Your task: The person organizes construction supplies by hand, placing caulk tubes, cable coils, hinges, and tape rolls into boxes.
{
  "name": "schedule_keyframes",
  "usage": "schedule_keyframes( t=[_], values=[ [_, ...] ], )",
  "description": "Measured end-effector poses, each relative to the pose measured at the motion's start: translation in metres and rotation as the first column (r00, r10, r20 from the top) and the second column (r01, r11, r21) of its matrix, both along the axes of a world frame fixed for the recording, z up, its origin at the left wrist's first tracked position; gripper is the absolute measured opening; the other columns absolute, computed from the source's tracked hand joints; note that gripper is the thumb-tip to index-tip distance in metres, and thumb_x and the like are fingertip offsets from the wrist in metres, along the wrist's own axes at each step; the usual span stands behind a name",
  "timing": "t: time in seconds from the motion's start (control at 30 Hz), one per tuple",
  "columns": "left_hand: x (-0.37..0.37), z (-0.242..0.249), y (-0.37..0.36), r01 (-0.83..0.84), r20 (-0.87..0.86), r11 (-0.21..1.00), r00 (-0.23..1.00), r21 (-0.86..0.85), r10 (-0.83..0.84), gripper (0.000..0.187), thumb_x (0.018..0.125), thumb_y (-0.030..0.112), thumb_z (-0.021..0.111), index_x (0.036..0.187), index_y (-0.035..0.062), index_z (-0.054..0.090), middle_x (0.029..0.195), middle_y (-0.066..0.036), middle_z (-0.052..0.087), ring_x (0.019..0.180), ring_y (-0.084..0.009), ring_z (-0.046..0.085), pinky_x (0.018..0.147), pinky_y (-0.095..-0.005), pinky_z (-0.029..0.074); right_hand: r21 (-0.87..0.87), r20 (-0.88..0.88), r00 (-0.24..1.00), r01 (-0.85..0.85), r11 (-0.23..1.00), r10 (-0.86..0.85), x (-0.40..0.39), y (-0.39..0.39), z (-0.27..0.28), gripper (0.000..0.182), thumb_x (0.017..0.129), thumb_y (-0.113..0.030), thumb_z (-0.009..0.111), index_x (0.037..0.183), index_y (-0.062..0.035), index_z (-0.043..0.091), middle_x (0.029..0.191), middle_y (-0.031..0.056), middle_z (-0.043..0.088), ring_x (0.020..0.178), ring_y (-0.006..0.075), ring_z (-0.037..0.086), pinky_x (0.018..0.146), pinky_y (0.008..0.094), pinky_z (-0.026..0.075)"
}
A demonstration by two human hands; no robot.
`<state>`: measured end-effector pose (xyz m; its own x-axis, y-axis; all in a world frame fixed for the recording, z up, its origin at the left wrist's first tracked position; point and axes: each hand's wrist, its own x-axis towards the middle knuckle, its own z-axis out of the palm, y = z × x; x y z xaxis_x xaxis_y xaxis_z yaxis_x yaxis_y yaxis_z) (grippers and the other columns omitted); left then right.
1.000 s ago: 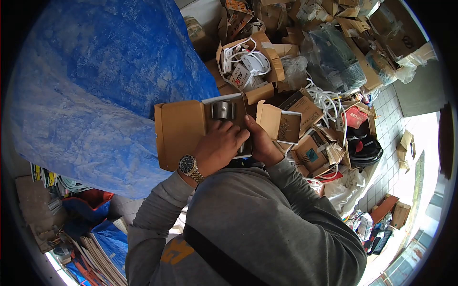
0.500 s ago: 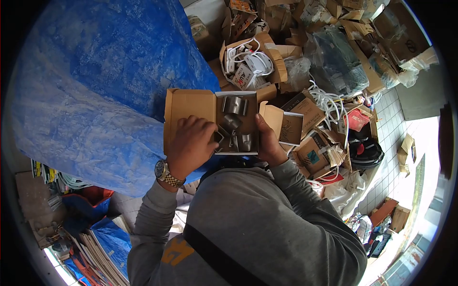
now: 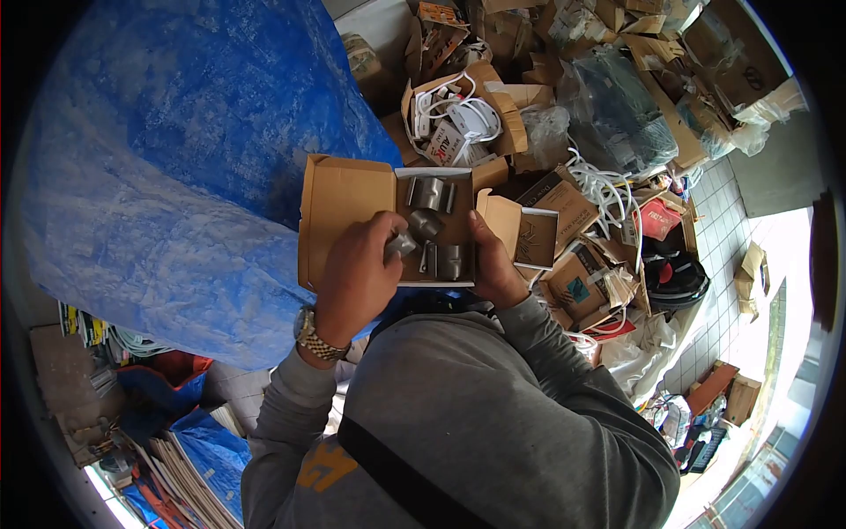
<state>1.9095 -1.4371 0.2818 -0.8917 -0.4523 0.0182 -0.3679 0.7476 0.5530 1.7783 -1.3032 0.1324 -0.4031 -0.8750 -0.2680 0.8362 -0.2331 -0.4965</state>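
Observation:
A shallow cardboard box [image 3: 346,204] with its lid folded open to the left is held in front of my chest. My right hand [image 3: 495,264] grips its right edge, thumb on the inside. Between the thumb and fingers of my left hand [image 3: 357,269] is a curved grey metal fitting [image 3: 402,244], partly covered by the fingers, over the left side of the tray. Other metal fittings lie inside: one near the far end [image 3: 430,195], a smaller one in the middle [image 3: 426,223], and one at the near end [image 3: 445,261].
A smaller open box [image 3: 536,236] with thin screw-like pieces sits just right of my right hand. Blue tarpaulin [image 3: 203,115] covers a large bulk on the left. Beyond are a carton of white parts [image 3: 515,132], a white cable coil [image 3: 608,189] and a black bag [image 3: 677,284].
My left hand has turned and lifted slightly, with the metal fitting now showing between its fingers. The box has shifted a little to the left; my right hand keeps its hold.

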Motion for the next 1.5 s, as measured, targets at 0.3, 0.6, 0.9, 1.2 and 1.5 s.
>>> schedule_keyframes(
  t=[0.3,0.6,0.9,1.2,1.5],
  values=[
    [-0.038,-0.039,-0.028,0.197,-0.098,0.871,0.980,0.449,-0.172,0.018,0.090,-0.005,0.061,0.106,-0.0003,0.066,0.100,-0.007,0.072,0.091,-0.0120,0.068,0.079,-0.0293,0.053,-0.011,-0.050,0.997,-0.062,0.998,0.061,0.004,-0.001,0.001,0.037,0.107,-0.034,0.041,0.133,-0.0078,0.046,0.120,0.0054,0.059,0.108,0.0138,0.060,0.092,0.0322,0.051],
    [-0.048,-0.066,-0.021,0.221,-0.196,0.972,0.959,0.076,-0.203,0.019,0.081,-0.001,0.067,0.099,0.0029,0.068,0.106,-0.012,0.066,0.110,-0.0334,0.058,0.095,-0.0416,0.047,0.027,-0.022,0.992,-0.121,0.992,0.122,0.005,-0.001,0.001,0.035,0.107,-0.033,0.041,0.131,-0.0088,0.047,0.118,0.0044,0.059,0.107,0.0131,0.060,0.091,0.0310,0.051],
    [-0.027,-0.052,-0.012,0.340,-0.023,0.927,0.937,-0.157,-0.348,0.042,0.077,0.005,0.072,0.118,0.0054,0.064,0.121,-0.011,0.061,0.114,-0.0317,0.055,0.101,-0.0449,0.044,0.022,0.064,0.991,-0.122,0.992,0.120,0.003,-0.002,-0.006,0.034,0.107,-0.035,0.039,0.127,-0.0087,0.048,0.115,0.0053,0.059,0.105,0.0143,0.061,0.092,0.0329,0.052],
    [-0.027,-0.061,-0.023,-0.039,-0.083,0.968,0.995,0.249,0.061,0.024,0.098,0.022,0.058,0.096,-0.0009,0.064,0.073,-0.014,0.067,0.064,-0.0271,0.069,0.059,-0.0354,0.054,0.047,0.055,0.996,-0.080,0.996,0.077,0.008,-0.005,-0.002,0.037,0.108,-0.038,0.035,0.127,-0.0078,0.046,0.116,0.0079,0.059,0.104,0.0168,0.062,0.090,0.0340,0.053],
    [-0.029,-0.082,-0.003,-0.293,0.045,0.470,0.882,0.833,0.469,0.031,0.108,0.026,0.041,0.111,-0.0033,0.052,0.086,-0.011,0.067,0.065,-0.0169,0.069,0.050,-0.0278,0.055,-0.067,-0.023,0.999,0.025,0.997,-0.027,0.012,-0.013,-0.018,0.038,0.108,-0.039,0.036,0.129,-0.0082,0.044,0.121,0.0092,0.057,0.105,0.0191,0.059,0.091,0.0372,0.051]
  ],
)
